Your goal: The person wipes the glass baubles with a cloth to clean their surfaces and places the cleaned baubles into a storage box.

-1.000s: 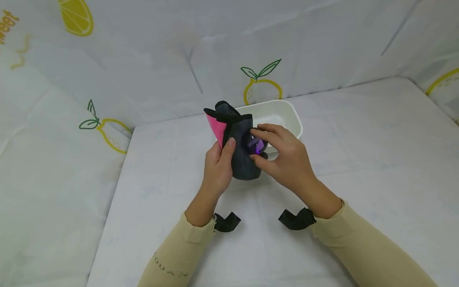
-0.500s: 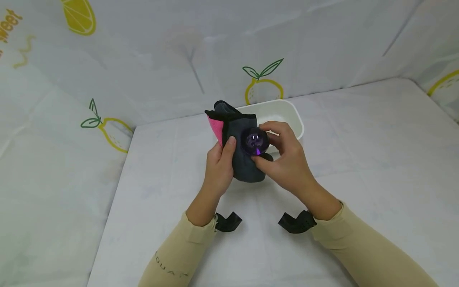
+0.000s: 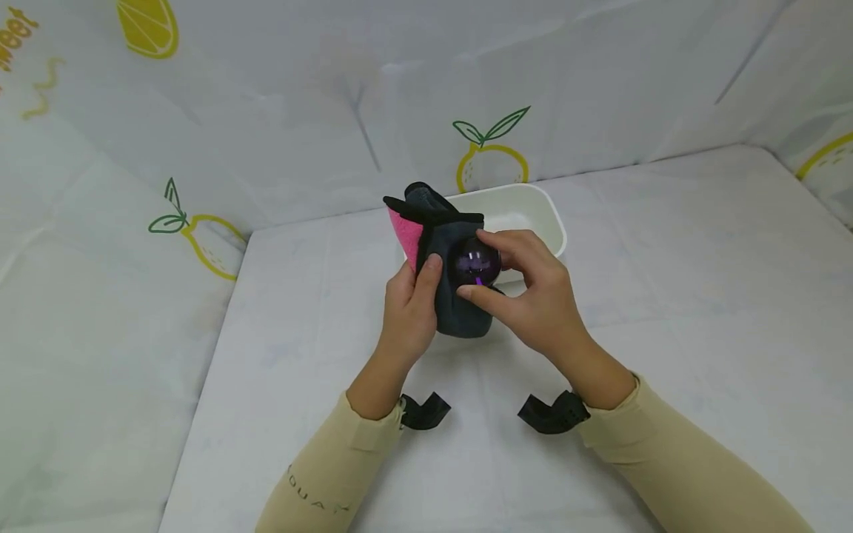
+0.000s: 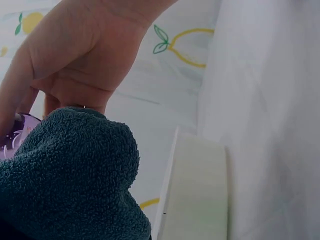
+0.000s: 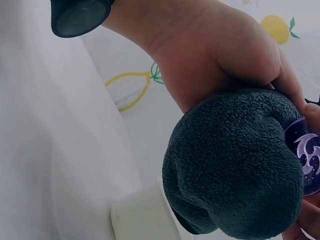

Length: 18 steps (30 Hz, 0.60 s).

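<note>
My left hand [image 3: 408, 314] grips a folded dark grey towel [image 3: 460, 314] with black edging. Its bright pink underside shows at the upper left. My right hand [image 3: 543, 300] pinches a glossy round purple disc [image 3: 477, 259] between thumb and fingers, against the towel's front. In the right wrist view the disc [image 5: 307, 155] bears a pale swirl emblem, and the towel [image 5: 235, 165] bulges beside it. The left wrist view has only part of the disc [image 4: 22, 132] at its left edge, with the towel [image 4: 75, 170] covering much of the foreground.
Behind the towel stands a white plastic tray [image 3: 549, 215] on the white-covered table [image 3: 666, 296]. A white backdrop with printed lemons [image 3: 493, 163] rises at the rear and left. Black wrist mounts [image 3: 554, 412] jut inward from both sleeves.
My right thumb and fingers have shifted on the disc, whose visible face has tilted. The towel has moved slightly right, still in the left hand.
</note>
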Each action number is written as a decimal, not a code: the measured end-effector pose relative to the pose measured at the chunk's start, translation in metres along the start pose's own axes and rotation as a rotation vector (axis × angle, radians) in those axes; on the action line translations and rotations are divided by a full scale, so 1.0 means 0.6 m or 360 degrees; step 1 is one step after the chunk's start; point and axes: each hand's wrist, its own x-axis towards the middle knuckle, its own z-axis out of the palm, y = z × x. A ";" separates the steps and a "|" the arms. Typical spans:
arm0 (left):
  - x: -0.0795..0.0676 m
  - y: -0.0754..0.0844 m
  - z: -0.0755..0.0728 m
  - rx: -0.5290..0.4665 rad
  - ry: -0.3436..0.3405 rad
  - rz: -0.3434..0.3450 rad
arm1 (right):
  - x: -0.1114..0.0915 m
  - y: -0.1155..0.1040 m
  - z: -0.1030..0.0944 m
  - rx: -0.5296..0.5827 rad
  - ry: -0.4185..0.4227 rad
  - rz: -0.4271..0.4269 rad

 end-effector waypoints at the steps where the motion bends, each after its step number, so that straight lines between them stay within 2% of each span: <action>1: 0.000 0.002 -0.001 -0.0002 -0.0004 0.0006 | 0.001 -0.002 -0.001 -0.0035 -0.0015 0.0000; 5: 0.001 0.003 -0.003 0.0007 -0.0003 0.0008 | 0.003 -0.006 -0.004 -0.0144 -0.0088 -0.0003; 10: 0.001 0.000 -0.006 0.0032 0.0014 0.0007 | 0.001 -0.006 -0.005 -0.0096 -0.0150 0.0004; 18: 0.002 0.001 -0.007 0.0031 0.0023 0.0015 | 0.001 -0.009 -0.004 -0.0038 -0.0177 -0.0056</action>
